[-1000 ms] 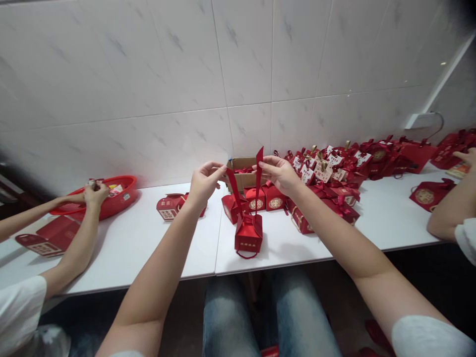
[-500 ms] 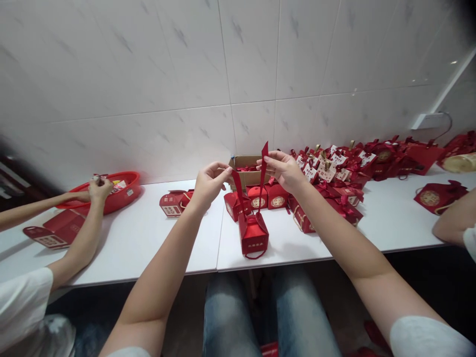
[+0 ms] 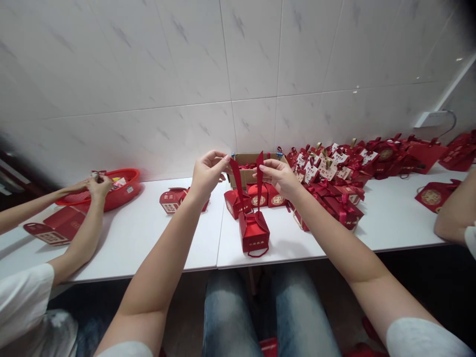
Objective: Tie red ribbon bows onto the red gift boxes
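A small red gift box (image 3: pixel 255 235) stands near the table's front edge, with a cord loop lying at its base. Two ends of a red ribbon (image 3: pixel 259 181) rise from its top. My left hand (image 3: pixel 209 174) pinches one end between thumb and fingers, up and left of the box. The other end is pinched by my right hand (image 3: pixel 279 175), at about the same height on the right. Both ribbon ends are pulled upward and stand slightly apart. Just behind the box, several round-fronted red boxes (image 3: pixel 258 195) sit in a row.
An open cardboard carton (image 3: pixel 243 158) stands against the wall. Many red boxes with white tags (image 3: pixel 327 168) crowd the right side. Another red box (image 3: pixel 170 201) is on the left. A co-worker's hands (image 3: pixel 98 186) are over a red basin (image 3: pixel 128 191); another person's arm (image 3: pixel 455 213) rests at right.
My right hand has lowered slightly and moved a little left along its ribbon end. My left hand has risen a little. The box stays almost in the same place.
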The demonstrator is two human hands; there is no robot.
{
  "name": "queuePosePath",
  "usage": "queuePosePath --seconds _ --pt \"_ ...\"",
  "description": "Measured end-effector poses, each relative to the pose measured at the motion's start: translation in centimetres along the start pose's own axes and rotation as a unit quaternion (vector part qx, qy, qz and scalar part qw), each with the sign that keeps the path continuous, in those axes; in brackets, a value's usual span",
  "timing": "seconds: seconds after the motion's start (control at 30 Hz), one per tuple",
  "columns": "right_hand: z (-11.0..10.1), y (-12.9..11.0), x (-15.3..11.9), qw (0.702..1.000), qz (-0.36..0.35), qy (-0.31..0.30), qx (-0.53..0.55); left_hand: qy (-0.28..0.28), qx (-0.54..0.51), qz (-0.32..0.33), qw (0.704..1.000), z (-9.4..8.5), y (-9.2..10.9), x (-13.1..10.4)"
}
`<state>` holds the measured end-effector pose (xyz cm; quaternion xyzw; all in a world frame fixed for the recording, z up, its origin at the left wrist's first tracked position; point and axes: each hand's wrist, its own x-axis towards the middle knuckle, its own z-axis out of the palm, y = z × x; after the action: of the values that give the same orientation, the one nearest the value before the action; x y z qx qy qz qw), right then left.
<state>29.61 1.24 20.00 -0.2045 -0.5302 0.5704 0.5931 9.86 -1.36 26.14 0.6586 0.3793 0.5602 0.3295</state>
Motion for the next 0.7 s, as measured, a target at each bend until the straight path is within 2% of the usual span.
queuePosePath --seconds 0.37,0.47,0.6,0.7 --pt "1.0 0.1 -0.2 1.000 -0.008 0.029 0.009 0.025 -0.017 0.048 0.998 0.8 -1.2 1.0" --pt "1.2 0.3 -0.4 0.998 -0.023 0.054 0.007 0.007 -0.032 0.050 0.998 0.8 -1.4 1.0" --pt "1.4 0.6 -0.6 0.994 -0.059 0.088 -0.002 -0.050 -0.036 0.050 0.997 1.0 -1.5 0.9" --pt "1.6 0.6 -0.5 0.992 -0.065 0.109 -0.015 -0.041 -0.023 0.066 0.997 1.2 -1.5 0.8"
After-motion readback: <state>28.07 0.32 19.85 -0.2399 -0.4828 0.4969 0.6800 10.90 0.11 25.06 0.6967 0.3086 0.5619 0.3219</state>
